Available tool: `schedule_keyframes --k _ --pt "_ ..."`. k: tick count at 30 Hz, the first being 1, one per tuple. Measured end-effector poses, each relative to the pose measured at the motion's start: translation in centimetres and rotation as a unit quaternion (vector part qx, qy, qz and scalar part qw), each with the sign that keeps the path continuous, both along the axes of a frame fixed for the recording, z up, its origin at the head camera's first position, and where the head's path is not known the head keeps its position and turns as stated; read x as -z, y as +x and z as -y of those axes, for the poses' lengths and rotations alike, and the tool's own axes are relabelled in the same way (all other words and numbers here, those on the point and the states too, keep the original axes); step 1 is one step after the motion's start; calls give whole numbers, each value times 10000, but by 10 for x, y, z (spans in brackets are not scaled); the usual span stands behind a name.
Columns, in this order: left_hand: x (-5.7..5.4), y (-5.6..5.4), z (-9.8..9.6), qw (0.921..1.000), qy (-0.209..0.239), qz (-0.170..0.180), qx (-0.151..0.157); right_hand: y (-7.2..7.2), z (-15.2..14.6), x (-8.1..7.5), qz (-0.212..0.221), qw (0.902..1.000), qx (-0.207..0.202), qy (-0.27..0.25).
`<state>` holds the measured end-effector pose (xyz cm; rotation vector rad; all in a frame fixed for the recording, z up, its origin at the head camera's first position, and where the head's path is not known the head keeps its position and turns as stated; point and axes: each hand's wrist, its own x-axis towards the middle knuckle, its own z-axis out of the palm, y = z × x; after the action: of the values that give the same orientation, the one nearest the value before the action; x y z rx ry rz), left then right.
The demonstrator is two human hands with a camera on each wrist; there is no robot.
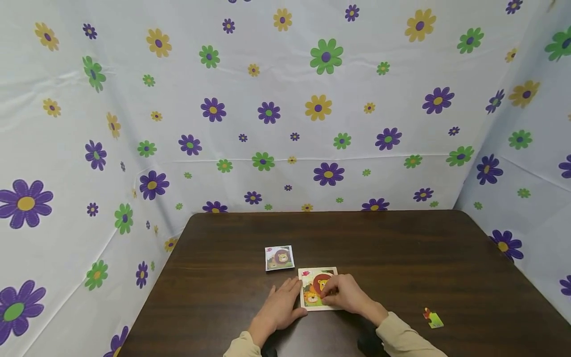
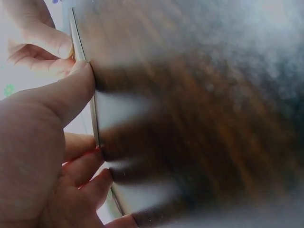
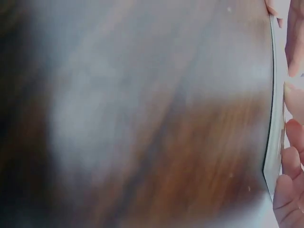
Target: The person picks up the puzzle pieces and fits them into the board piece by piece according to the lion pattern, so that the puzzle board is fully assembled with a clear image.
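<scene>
A lion jigsaw puzzle (image 1: 312, 298) in a pale square frame lies on the dark table. My left hand (image 1: 280, 306) lies flat at its left side, fingertips along the frame's edge and thumb by the near left corner. In the left wrist view the left thumb (image 2: 78, 88) touches the frame's rim. My right hand (image 1: 350, 295) is over the puzzle's right half and hides it. Its thumb and fingertips pinch a puzzle piece down at the picture; a thin tan edge shows at the thumb tip in the left wrist view, the rest is hidden.
A square picture card (image 1: 279, 258) with the same lion lies behind and left of the puzzle. Off to the right on the table is a loose green, yellow and red puzzle piece (image 1: 433, 319). A flowered curtain (image 1: 285, 124) surrounds the table (image 1: 214, 277).
</scene>
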<state>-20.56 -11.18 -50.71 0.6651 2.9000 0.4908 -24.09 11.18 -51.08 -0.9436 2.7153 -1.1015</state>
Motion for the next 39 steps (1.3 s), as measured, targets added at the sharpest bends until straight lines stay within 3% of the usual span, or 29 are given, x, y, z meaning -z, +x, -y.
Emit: schedule_keyframes --k 10,17,23,29,39 --pt "3 2 -1 10000 72 18 -18 5 -20 -14 188 9996 -205 -62" --pt "2 0 0 10000 73 36 1 8 -55 -20 -167 9993 317 75" --pt "1 -1 -2 10000 65 20 25 14 -93 -27 -571 9926 942 516" --pt "0 0 -1 9999 100 92 9 21 -131 -25 -120 9853 1425 931" --pt "3 0 1 10000 79 22 55 29 -165 -23 520 9786 1569 1222"
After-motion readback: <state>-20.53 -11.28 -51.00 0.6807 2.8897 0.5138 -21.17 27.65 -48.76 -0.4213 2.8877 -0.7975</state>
